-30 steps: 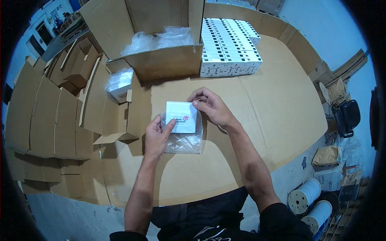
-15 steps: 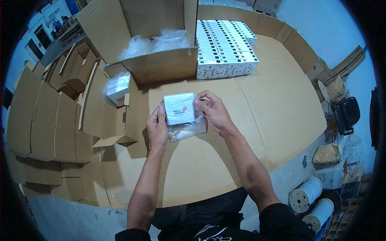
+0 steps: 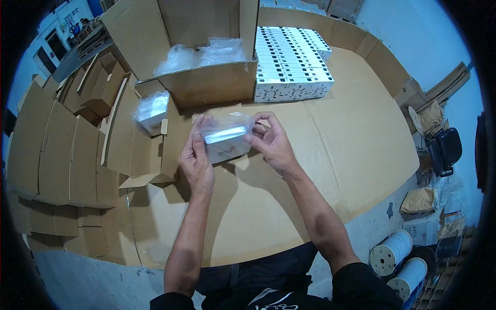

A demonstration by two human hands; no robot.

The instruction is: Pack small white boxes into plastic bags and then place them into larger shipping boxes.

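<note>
Both hands grip it now: left hand (image 3: 196, 157) and right hand (image 3: 271, 142) close fingers on the small white box (image 3: 225, 144), half inside its clear bag, lifted just before the open carton (image 3: 206, 85). Next, probably, seating it fully.

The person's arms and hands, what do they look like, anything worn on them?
Both forearms are bare from the short black sleeves near the shoulders down to the fingers. The left hand and the right hand wear no gloves, and no watch, ring or band shows on either wrist. The black top has a pale marking at the chest.
</note>
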